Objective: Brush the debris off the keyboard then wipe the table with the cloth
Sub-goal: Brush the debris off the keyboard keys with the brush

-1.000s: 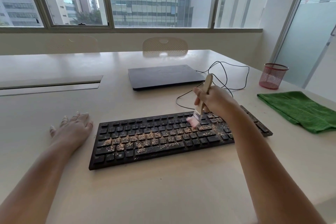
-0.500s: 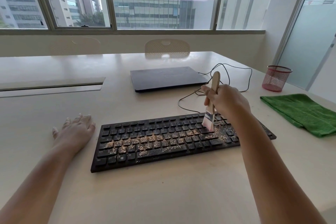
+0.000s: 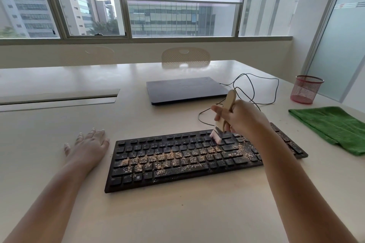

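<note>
Two hands work at our table (image 3: 177,223): our right hand (image 3: 240,117) grips a brush (image 3: 224,116), bristles touching the debris-strewn keyboard's (image 3: 197,161) upper right keys; our left hand (image 3: 88,145) rests flat beside it. A green cloth (image 3: 333,127) lies far right.

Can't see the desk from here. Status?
Right hand grips brush, bristles on keyboard top rows. Left hand flat on table. Debris remains mid-keys. Cloth untouched. Nothing blocking.
</note>
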